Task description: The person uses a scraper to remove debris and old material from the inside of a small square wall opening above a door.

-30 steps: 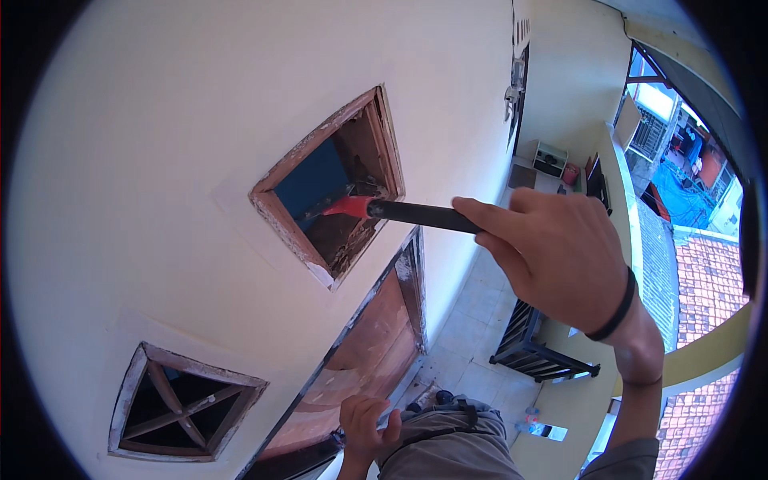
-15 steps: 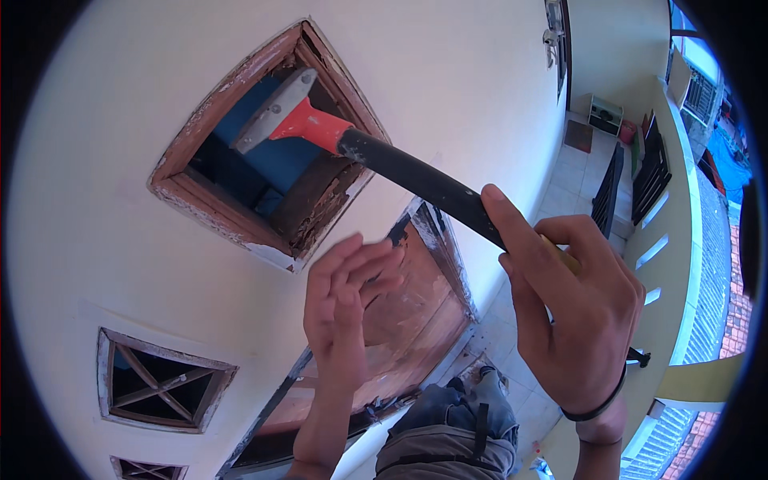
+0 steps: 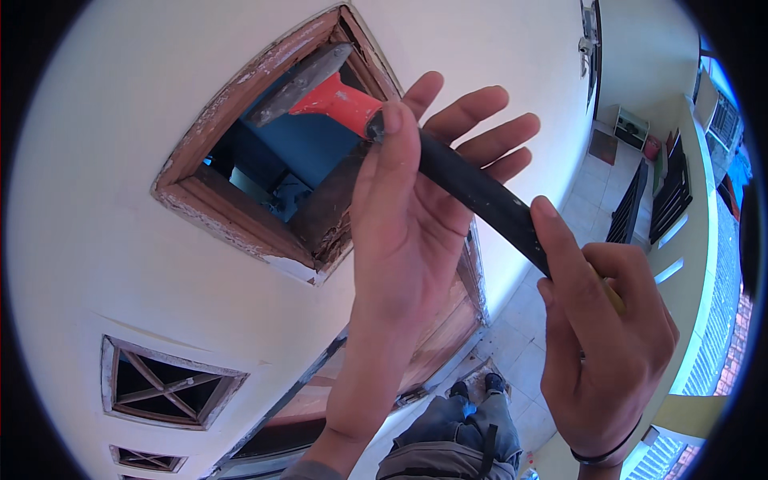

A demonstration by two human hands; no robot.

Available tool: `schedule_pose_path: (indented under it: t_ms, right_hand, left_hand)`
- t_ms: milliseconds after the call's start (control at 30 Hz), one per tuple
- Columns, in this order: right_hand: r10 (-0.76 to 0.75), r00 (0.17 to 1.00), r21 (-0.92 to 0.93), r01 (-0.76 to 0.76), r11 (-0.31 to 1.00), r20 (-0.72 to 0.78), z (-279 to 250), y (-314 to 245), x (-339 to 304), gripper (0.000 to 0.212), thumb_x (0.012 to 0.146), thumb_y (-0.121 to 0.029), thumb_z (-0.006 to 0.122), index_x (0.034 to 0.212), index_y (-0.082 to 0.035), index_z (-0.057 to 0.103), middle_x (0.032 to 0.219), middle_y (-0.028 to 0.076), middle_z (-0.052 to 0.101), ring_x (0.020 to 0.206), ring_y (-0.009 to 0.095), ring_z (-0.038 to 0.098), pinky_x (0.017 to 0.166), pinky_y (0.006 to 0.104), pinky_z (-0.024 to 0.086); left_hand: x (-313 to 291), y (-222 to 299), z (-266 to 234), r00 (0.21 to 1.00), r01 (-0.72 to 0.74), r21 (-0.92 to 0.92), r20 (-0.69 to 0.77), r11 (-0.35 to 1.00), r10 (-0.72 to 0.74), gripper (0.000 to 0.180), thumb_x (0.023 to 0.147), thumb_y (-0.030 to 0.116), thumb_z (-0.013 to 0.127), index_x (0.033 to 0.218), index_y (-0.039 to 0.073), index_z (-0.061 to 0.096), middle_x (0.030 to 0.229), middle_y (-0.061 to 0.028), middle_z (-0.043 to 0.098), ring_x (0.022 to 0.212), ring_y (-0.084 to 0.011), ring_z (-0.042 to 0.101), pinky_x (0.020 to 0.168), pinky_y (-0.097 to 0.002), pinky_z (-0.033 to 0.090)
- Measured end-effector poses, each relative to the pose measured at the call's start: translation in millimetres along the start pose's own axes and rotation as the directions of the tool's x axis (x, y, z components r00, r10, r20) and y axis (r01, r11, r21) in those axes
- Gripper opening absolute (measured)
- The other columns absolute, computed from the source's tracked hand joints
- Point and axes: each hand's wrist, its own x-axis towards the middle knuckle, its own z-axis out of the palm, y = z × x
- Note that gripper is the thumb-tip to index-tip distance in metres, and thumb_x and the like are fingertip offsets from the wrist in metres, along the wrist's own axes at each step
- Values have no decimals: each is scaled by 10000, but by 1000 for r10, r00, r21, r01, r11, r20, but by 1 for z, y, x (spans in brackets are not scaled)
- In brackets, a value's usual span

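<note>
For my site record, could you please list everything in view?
tool: one, red, black and grey, upper centre
wooden frame: one, brown, upper left
cross-barred frames: at least two, brown, lower left
wall: one, cream, left
wooden panel: one, brown, lower centre
slatted pieces: two, black, right
floor: one, pale, lower right
mat: one, brown, far floor
shelf: one, whitish, near mat
container: one, red, near shelf
shoes: two, dark, bottom
wristband: one, black, lower right
left hand: one, open, mostly behind tool
right hand: one, gripping tool

We look down from the person's head through one wide fisheye camera. The left hand (image 3: 412, 220) and the right hand (image 3: 604, 336) are near to us, the pale wall (image 3: 120, 200) is at left, the tiled floor (image 3: 524, 364) far.
</note>
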Motion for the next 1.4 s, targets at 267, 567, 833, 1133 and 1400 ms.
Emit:
schedule_pose_path:
  t_ms: [267, 567, 833, 1133, 1400]
  right_hand:
    - [-202, 979, -127, 196, 972, -28, -5, 2, -3, 489, 848, 100, 625, 1317, -27, 682, 812, 98, 566, 636, 158, 552, 547, 286, 413]
    - [-300, 951, -247, 309, 919, 74, -32, 6, 14, 480, 869, 72, 620, 1341, -9, 656, 794, 87, 550, 608, 143, 522, 535, 295, 386]
    - [-66, 990, 119, 51, 992, 128, -22, 22, -25, 367, 895, -118, 718, 1233, 14, 666, 716, 109, 644, 504, 160, 560, 476, 279, 392]
    - [1, 834, 434, -288, 854, 552, -12, 41, 0, 283, 997, -210, 637, 1151, 27, 623, 558, 77, 535, 459, 190, 526, 511, 311, 399]
    - [26, 843, 393, -278, 877, 538, -30, 40, 18, 263, 964, -163, 664, 1142, 31, 648, 563, 92, 516, 460, 208, 518, 505, 314, 379]
  left_hand:
    - [11, -5, -1, 990, -78, -333, 86, 940, 112, 342, 1124, 325, 345, 1001, 55, 516, 850, -77, 557, 946, -316, 718, 897, -459, 632]
    - [19, -8, 31, 988, -140, -429, -117, 893, 99, 438, 1113, 436, 365, 858, 88, 438, 664, -69, 516, 557, -191, 553, 617, -359, 536]
    - [-32, -22, 32, 988, -97, -359, -144, 928, 48, 484, 1121, 408, 228, 1272, 41, 505, 928, -112, 563, 797, -294, 653, 827, -514, 565]
    - [-21, -22, 5, 990, -56, -193, -138, 980, 29, 357, 1127, 356, 318, 1279, 68, 463, 893, -101, 595, 766, -283, 706, 737, -438, 628]
    - [-5, -19, 27, 980, -89, -90, -187, 992, 71, 298, 1119, 363, 366, 1081, 76, 437, 780, -51, 498, 606, -235, 665, 600, -417, 618]
